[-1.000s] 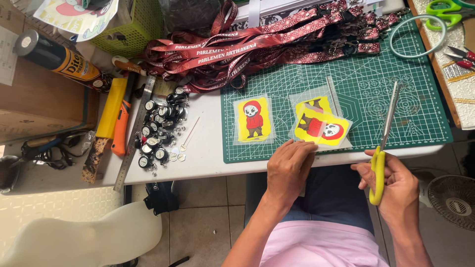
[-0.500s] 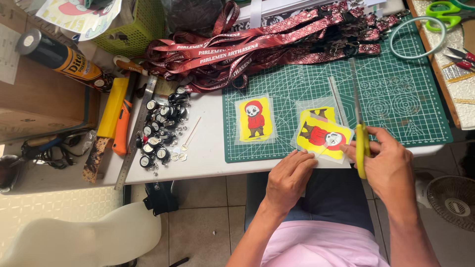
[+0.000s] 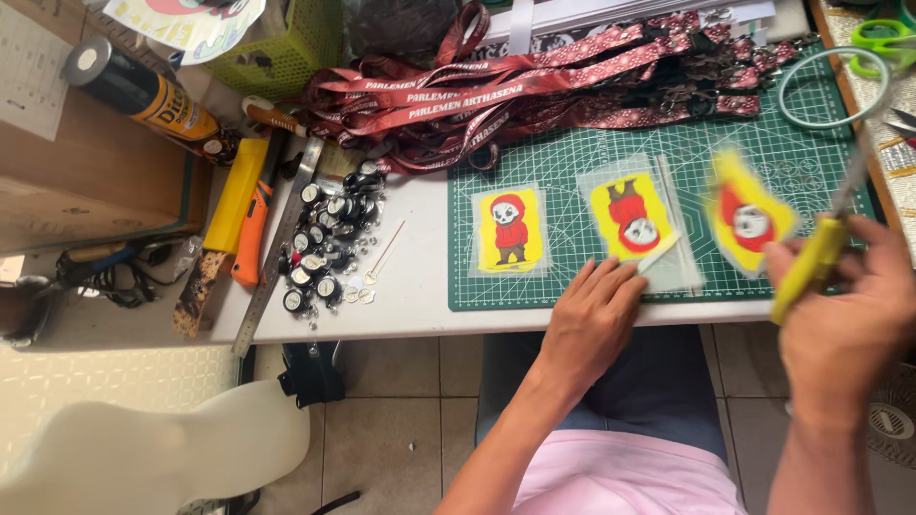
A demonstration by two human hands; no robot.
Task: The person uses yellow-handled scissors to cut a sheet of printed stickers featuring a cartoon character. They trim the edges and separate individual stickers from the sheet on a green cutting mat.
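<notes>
My left hand lies flat on the near edge of the green cutting mat, its fingertips touching the clear sleeve of the middle yellow card, which shows a red hooded figure. A matching card lies to its left on the mat. My right hand is shut on yellow-handled scissors, blades pointing up and away. A third yellow card is blurred just left of the scissors; whether my right hand also holds it is unclear.
A heap of red lanyards covers the mat's far side. Left of the mat lie black badge reels, a metal ruler, yellow and orange cutters and a spray can. Green scissors sit far right. A white chair stands below left.
My right hand has swung right with the scissors, and one yellow card has gone right with it. My left hand has moved forward onto the mat beside the middle card.
</notes>
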